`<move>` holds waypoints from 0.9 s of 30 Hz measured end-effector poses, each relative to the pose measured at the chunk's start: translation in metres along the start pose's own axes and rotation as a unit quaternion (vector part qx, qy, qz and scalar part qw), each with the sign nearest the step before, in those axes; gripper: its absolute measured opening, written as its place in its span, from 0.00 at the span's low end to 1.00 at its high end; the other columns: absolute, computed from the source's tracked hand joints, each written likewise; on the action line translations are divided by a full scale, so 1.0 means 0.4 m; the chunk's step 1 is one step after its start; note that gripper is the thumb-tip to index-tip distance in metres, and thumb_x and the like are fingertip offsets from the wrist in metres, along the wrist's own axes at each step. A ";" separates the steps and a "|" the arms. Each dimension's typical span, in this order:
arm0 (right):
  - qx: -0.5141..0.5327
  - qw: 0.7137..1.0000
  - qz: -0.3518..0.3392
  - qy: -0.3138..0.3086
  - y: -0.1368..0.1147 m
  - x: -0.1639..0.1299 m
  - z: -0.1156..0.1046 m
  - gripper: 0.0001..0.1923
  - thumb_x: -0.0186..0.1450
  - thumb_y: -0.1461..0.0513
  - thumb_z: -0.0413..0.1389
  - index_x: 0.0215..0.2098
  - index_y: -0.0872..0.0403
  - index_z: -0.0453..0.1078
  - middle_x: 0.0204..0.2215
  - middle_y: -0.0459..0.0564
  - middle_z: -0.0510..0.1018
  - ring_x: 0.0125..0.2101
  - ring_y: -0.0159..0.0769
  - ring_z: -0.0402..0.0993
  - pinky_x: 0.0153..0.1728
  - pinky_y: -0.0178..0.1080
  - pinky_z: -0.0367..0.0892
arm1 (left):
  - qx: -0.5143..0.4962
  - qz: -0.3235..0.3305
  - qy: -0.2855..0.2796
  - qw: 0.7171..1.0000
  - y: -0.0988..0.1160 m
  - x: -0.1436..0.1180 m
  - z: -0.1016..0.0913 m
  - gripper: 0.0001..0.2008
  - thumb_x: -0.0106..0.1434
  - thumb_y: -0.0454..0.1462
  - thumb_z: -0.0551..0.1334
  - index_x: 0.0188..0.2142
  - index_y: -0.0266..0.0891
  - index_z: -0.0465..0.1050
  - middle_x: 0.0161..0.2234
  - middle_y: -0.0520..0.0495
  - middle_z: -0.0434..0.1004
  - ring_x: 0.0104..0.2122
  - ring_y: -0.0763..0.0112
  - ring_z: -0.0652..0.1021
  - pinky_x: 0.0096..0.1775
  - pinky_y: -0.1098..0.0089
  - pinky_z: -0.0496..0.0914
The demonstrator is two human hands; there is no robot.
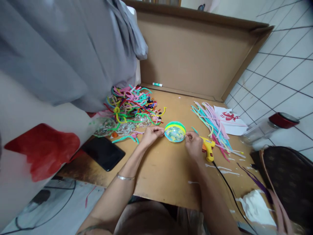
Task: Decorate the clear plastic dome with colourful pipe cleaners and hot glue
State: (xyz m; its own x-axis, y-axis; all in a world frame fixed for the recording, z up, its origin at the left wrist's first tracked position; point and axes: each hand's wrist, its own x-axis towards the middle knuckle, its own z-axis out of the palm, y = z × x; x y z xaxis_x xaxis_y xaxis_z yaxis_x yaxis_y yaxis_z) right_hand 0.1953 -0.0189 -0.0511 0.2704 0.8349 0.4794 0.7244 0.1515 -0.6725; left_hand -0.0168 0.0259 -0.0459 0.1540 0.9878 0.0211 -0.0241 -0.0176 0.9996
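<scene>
Between my two hands, over the table, is a clear plastic dome (175,134) with flecks of colour inside. Green and yellow pipe cleaners band its far side, and a light blue one runs along its edge. My left hand (154,134) pinches at the dome's left edge with thumb and forefinger. At the right edge my right hand (193,143) is closed in a pinch too; its fingertips are partly hidden. Just right of that hand lies a yellow glue gun (209,149), its black cord running toward the front edge.
Left are a heap of pipe cleaners (132,98), more clear domes (126,128) and a black phone (104,153). Right are long pipe cleaners (215,122), printed paper (231,120), a bottle (259,130), a brown bag (283,182) and tissue (256,207). Cardboard (195,55) stands behind.
</scene>
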 end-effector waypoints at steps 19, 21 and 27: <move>0.068 0.995 0.059 -0.040 0.015 0.007 -0.005 0.09 0.57 0.57 0.51 0.29 0.53 0.69 0.24 0.50 0.78 0.27 0.41 0.75 0.33 0.41 0.69 | -0.070 -0.028 0.006 0.997 -0.005 0.003 0.010 0.22 0.35 0.48 0.76 0.25 0.34 0.78 0.21 0.49 0.77 0.23 0.73 0.75 0.34 0.66 0.73; 0.069 0.995 0.065 -0.044 0.010 0.005 -0.005 0.09 0.57 0.57 0.51 0.29 0.53 0.70 0.25 0.50 0.78 0.28 0.41 0.76 0.33 0.42 0.69 | -0.067 -0.022 0.012 0.997 -0.008 0.004 0.011 0.22 0.37 0.48 0.76 0.25 0.34 0.78 0.21 0.49 0.77 0.23 0.73 0.74 0.34 0.66 0.73; 0.074 0.993 0.085 -0.037 -0.003 0.003 -0.001 0.09 0.56 0.57 0.52 0.29 0.53 0.70 0.24 0.50 0.79 0.28 0.42 0.77 0.33 0.41 0.69 | -0.075 -0.017 0.023 0.997 -0.013 0.003 0.014 0.21 0.40 0.49 0.74 0.26 0.34 0.77 0.22 0.50 0.77 0.24 0.74 0.75 0.34 0.68 0.72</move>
State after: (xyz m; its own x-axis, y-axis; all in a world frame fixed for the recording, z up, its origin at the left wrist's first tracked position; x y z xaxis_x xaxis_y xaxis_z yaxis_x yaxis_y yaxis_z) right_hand 0.1952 -0.0184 -0.0495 0.3291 0.8913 0.3118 0.5692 0.0762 -0.8187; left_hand -0.0108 0.0263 -0.0510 0.1124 0.9935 -0.0169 -0.1674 0.0357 0.9852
